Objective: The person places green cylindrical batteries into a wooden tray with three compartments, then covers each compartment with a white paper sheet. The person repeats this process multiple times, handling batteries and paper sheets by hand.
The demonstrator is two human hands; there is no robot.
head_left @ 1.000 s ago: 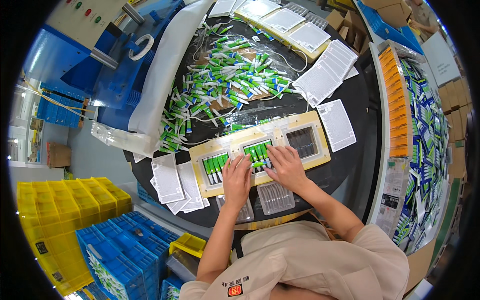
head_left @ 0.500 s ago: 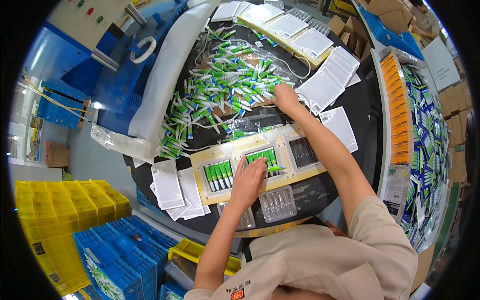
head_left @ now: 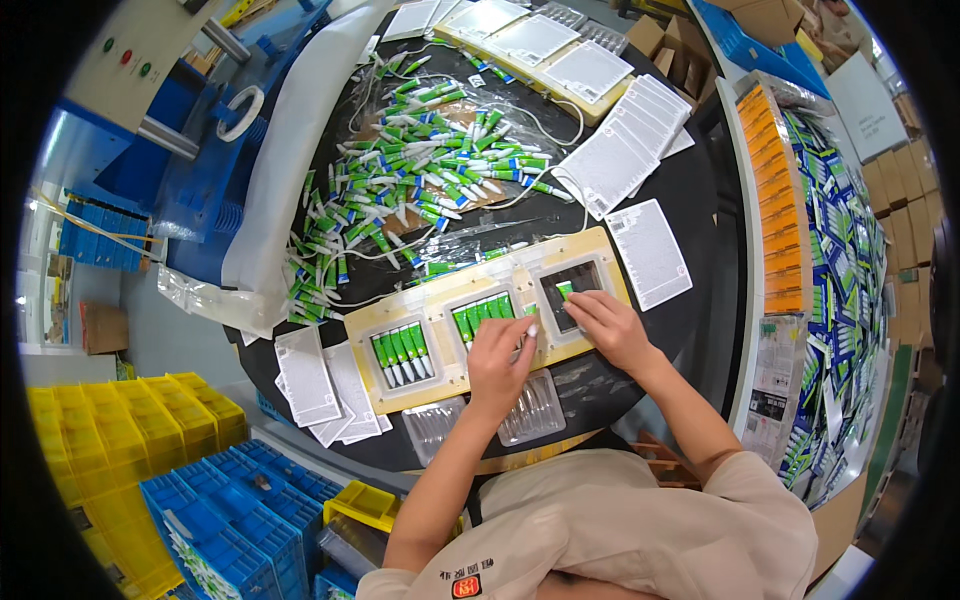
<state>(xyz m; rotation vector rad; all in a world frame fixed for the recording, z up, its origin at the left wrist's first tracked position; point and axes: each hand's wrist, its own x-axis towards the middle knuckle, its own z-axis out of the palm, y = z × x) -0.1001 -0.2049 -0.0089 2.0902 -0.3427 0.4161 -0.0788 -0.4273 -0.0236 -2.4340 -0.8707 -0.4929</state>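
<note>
A cream-coloured frame with three windows lies in front of me. Small green tubes with white tips fill the left window in a row, and more green tubes line the middle one. My left hand is over the lower right of the middle window, its fingers closed on a small tube whose white end sticks up. In the right window sits a clear blister tray. There my right hand pinches another green tube at the tray's left side.
Beyond the frame lies a heap of green-and-white tubes. White cards flank the frame, and clear blister trays lie before it. A second frame stands at the back. Blue crates, yellow crates and a press are leftward.
My right hand has come back from the heap to the right window, bringing a green tube. My left hand stays near the middle window; its tube now points up. The whole view has shifted slightly.
</note>
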